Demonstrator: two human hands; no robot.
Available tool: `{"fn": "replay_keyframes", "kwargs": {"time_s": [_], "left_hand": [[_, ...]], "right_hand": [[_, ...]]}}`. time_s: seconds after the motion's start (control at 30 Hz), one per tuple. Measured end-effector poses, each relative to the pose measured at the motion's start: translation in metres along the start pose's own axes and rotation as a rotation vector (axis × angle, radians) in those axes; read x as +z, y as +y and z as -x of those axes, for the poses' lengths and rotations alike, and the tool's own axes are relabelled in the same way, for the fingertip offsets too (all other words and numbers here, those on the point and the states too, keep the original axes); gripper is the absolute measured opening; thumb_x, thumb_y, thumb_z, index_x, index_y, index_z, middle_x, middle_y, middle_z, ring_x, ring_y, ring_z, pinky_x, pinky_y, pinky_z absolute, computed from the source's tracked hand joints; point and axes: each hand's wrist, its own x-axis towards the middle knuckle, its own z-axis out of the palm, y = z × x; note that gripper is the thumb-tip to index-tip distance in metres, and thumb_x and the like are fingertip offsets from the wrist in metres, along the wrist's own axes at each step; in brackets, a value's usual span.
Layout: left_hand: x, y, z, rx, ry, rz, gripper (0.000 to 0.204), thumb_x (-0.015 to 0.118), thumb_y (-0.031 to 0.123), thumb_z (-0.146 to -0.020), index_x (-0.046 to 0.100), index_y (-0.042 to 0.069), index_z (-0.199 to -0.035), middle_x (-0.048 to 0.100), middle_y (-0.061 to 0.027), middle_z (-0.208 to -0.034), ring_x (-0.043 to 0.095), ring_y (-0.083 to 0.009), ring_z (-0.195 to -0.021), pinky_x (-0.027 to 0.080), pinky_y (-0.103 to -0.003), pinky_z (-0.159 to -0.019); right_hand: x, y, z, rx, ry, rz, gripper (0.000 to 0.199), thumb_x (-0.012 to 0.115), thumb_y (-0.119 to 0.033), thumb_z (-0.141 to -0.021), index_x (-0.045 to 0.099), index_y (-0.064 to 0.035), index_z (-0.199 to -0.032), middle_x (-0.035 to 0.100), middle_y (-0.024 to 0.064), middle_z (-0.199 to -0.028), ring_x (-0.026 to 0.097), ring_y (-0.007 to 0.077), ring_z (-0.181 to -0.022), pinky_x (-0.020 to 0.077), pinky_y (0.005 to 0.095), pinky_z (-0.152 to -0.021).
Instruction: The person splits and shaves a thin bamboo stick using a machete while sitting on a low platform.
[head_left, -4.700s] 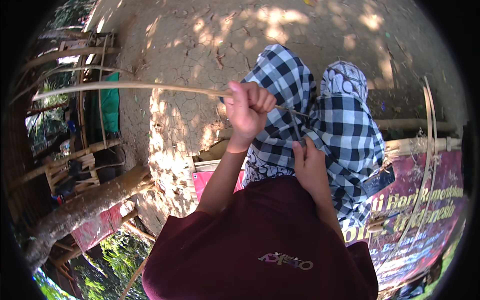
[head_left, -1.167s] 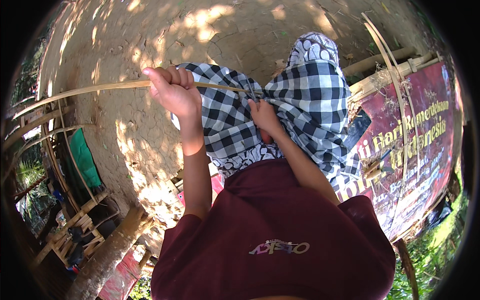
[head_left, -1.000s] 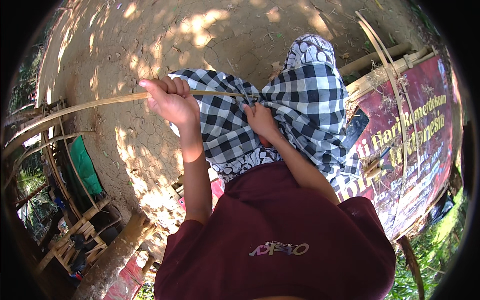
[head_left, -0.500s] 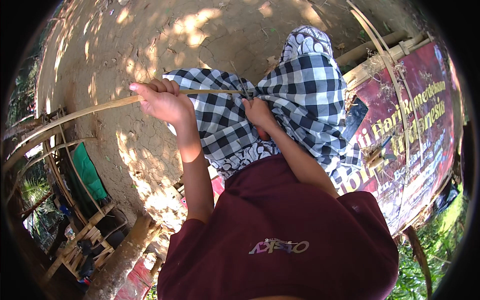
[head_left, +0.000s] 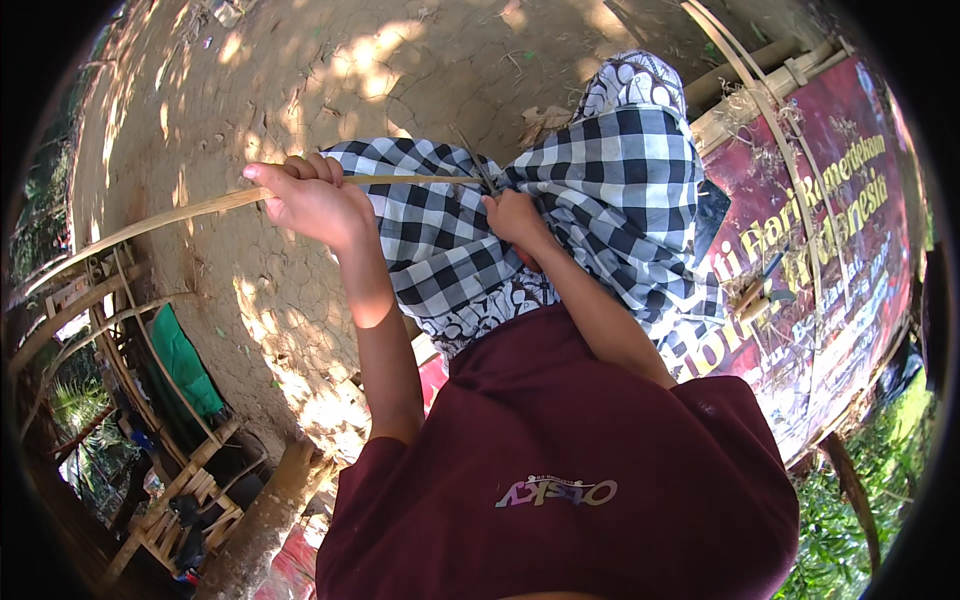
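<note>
My left hand [head_left: 318,205] is closed round a long, pale bamboo strip [head_left: 410,180]. The strip bends away past the left side of the view, and its other end lies across my lap. My right hand [head_left: 514,217] grips a knife, whose thin dark blade [head_left: 477,160] points up and to the left and meets the strip near its end. Part of a reddish handle [head_left: 527,261] shows below that hand. Beneath both lies a black-and-white checked cloth [head_left: 610,180] over my bent legs.
On the right a maroon printed banner [head_left: 850,110] carries bamboo strips [head_left: 800,170], shavings and a small tool [head_left: 770,266]. Bamboo framing [head_left: 185,490] and a green sheet [head_left: 182,360] stand at the left. Cracked, sun-dappled earth [head_left: 250,290] spreads in front.
My left hand has shifted slightly left and the strip with it. More of the knife blade shows above my right hand. The view has tilted a little.
</note>
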Motion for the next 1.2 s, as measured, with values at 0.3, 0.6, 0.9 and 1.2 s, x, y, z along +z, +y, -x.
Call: {"fn": "replay_keyframes", "kwargs": {"time_s": [0.3,0.6,0.9,1.2], "left_hand": [[0.001,-0.010,-0.015,0.017,-0.138,0.018,0.053,0.044,0.043,-0.096,0.018,0.014,-0.060,0.019,0.0035,-0.048,0.017,-0.0074,-0.040,0.013,-0.026,-0.038],[-0.018,-0.073,0.025,-0.140,-0.114,-0.034,0.049,0.039,0.036,-0.099,0.020,0.015,-0.060,0.019,0.0040,-0.048,0.017,-0.0076,-0.039,0.018,-0.025,-0.037],[-0.020,-0.009,0.008,-0.036,-0.160,0.038,0.054,0.042,0.037,-0.098,0.018,0.015,-0.055,0.017,0.0050,-0.046,0.015,-0.0071,-0.040,0.014,-0.025,-0.040],[-0.058,0.088,-0.026,0.004,-0.024,0.214,0.054,0.036,0.046,-0.098,0.016,0.018,-0.057,0.009,0.0064,-0.049,0.007,-0.0082,-0.044,0.007,-0.026,-0.041]], "right_hand": [[-0.020,-0.051,0.022,-0.162,-0.020,-0.107,0.041,0.051,-0.034,-0.090,0.057,0.0061,-0.094,0.063,0.0279,-0.089,0.061,0.0421,-0.088,0.0478,0.0481,-0.079],[0.022,0.030,-0.022,-0.089,-0.087,0.213,0.050,0.048,-0.039,-0.089,0.064,0.0080,-0.092,0.063,0.0264,-0.088,0.060,0.0434,-0.086,0.0473,0.0451,-0.082],[-0.005,-0.016,0.010,-0.215,-0.074,-0.029,0.048,0.051,-0.039,-0.088,0.061,0.0072,-0.089,0.064,0.0262,-0.086,0.060,0.0432,-0.086,0.0475,0.0468,-0.078],[-0.031,-0.048,0.035,-0.275,0.036,-0.144,0.039,0.052,-0.034,-0.090,0.055,0.0045,-0.086,0.064,0.0221,-0.075,0.062,0.0414,-0.074,0.0491,0.0456,-0.070]]}}
